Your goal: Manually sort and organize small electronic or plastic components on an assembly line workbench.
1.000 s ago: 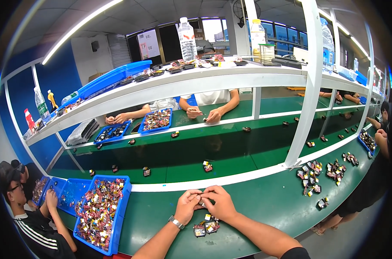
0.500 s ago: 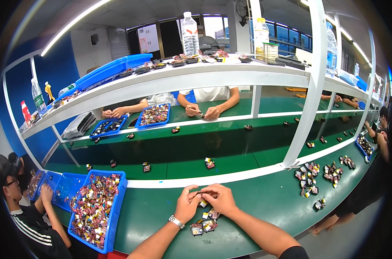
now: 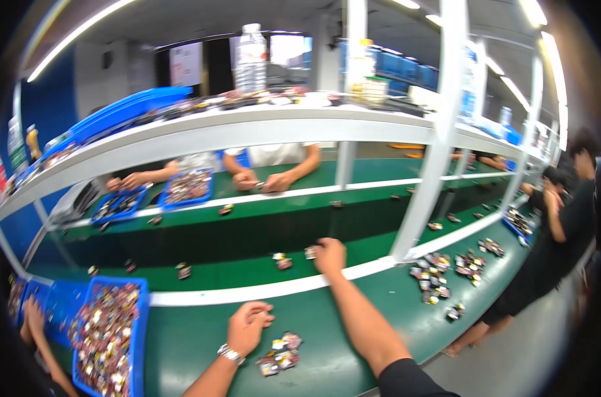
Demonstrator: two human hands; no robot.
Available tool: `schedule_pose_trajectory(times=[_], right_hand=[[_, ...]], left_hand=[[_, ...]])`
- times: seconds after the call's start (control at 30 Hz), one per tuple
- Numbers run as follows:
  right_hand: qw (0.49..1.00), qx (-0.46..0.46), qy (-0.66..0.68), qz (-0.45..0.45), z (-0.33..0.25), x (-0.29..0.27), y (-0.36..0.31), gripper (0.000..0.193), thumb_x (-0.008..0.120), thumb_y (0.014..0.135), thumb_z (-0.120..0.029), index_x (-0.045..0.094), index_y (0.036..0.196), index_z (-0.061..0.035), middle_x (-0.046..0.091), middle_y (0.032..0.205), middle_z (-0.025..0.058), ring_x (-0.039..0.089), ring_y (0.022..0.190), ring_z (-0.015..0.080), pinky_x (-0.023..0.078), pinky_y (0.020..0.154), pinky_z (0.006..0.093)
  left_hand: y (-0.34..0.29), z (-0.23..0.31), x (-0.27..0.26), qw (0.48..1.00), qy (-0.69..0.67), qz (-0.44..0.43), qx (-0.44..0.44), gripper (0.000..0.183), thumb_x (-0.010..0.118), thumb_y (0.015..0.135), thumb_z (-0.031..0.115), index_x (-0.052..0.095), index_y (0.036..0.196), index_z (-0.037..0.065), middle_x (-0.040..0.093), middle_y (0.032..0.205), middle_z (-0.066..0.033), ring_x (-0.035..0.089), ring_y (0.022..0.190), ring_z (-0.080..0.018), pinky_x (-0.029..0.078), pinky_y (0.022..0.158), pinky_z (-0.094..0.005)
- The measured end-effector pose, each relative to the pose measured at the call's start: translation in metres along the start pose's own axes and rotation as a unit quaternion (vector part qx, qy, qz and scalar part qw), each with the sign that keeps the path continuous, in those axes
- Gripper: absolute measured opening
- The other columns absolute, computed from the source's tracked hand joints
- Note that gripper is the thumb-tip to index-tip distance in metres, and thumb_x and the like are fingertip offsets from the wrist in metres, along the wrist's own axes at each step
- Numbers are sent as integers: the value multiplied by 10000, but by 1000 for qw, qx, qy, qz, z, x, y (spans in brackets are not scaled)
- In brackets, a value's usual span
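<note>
My right hand (image 3: pixel 330 256) reaches over the white rail onto the green belt, fingers closed on a small dark electronic part (image 3: pixel 310 252) with a pale patch. Just left of it on the belt lies a similar part (image 3: pixel 282 261) with yellow and reddish bits. Above the green worktop, my left hand (image 3: pixel 246 329) has its fingers loosely bent and a little apart; nothing shows in them. Beside that hand sits a small cluster of the same parts (image 3: pixel 280 355). Motion blur softens the details.
A blue tray (image 3: pixel 141 331) heaped with parts stands at the left. More part clusters (image 3: pixel 431 276) lie on the worktop at right. A white post (image 3: pixel 425 192) and shelf (image 3: pixel 247 132) frame the belt. Co-workers' hands (image 3: pixel 264 181) work across it; another person (image 3: pixel 558 231) stands at right.
My hands were together over the cluster; now the right has moved forward to the belt with a part, and the left stays back by the cluster. The view has turned to the right.
</note>
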State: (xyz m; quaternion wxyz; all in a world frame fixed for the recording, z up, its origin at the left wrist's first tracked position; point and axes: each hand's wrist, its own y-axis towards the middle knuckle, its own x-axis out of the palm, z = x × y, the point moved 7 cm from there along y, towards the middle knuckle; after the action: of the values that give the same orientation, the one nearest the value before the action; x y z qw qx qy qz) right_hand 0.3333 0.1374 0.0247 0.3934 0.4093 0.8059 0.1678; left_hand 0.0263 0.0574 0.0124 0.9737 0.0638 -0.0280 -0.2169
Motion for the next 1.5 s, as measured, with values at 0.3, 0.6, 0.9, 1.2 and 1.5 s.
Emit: schedule_pose_trajectory(times=[0.3, 0.6, 0.9, 1.2, 1.5], right_hand=[[982, -92, -70, -146, -108, 36, -60, 496, 770, 759, -357, 524, 978, 15, 582, 954, 203, 587, 902, 374, 490, 801, 453], [972, -112, 196, -59, -106, 19, -78, 502, 804, 678, -162, 591, 1115, -36, 622, 949, 146, 598, 916, 328, 473, 843, 424], [881, -165, 266, -355, -163, -53, -136, 520, 825, 691, -121, 612, 1161, -64, 648, 1104, 82, 600, 974, 227, 500, 843, 324], [861, -267, 262, -344, -179, -47, -134, 502, 786, 708, -54, 643, 1189, -81, 659, 1173, 82, 582, 1081, 275, 479, 945, 373], [875, -316, 214, -299, -185, -53, -139, 432, 738, 734, -8, 654, 1152, -78, 629, 1195, 84, 581, 1093, 291, 498, 922, 375]], left_hand=[[4, -17, -19, 999, 7, 36, 5, 174, 539, 933, 59, 552, 1078, -37, 667, 1021, -157, 679, 784, -193, 556, 661, -276], [-4, -5, -32, 999, 6, 37, 1, 219, 535, 956, 131, 545, 1099, -35, 677, 1025, -184, 686, 771, -207, 562, 659, -283], [2, -16, -22, 979, -153, -92, -102, 324, 479, 1015, 200, 538, 1224, -41, 653, 1059, -127, 673, 861, -186, 558, 739, -298], [-4, -5, -25, 978, -164, -56, -119, 354, 507, 1004, 148, 490, 1311, -28, 640, 1083, -106, 656, 906, -156, 556, 806, -284], [0, -1, -27, 980, -158, -54, -109, 325, 535, 984, 112, 502, 1292, 13, 662, 1082, -105, 649, 957, -140, 557, 838, -289]])
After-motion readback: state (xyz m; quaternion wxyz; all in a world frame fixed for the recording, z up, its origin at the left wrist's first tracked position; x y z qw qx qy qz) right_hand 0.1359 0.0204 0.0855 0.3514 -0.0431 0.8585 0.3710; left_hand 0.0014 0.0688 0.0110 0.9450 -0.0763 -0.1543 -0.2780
